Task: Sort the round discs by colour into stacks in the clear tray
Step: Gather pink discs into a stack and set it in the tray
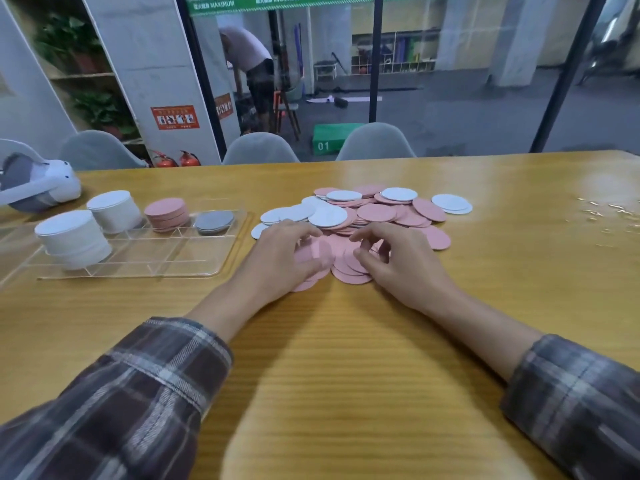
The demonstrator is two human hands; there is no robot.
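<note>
Left hand point(287, 259): curling round a blurred bunch of pink discs point(348, 270) at the pile's near edge.
Right hand point(393, 263): fingers bending over the same pinks; grip, I cannot tell.
Pink stack point(166, 211): sitting in the clear tray point(166, 254), lying out beyond the left hand, the nearer one.

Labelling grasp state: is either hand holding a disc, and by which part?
Cannot tell. The left hand and right hand both curl over loose pink discs on the table, but motion blur hides whether any disc is actually gripped.
</note>
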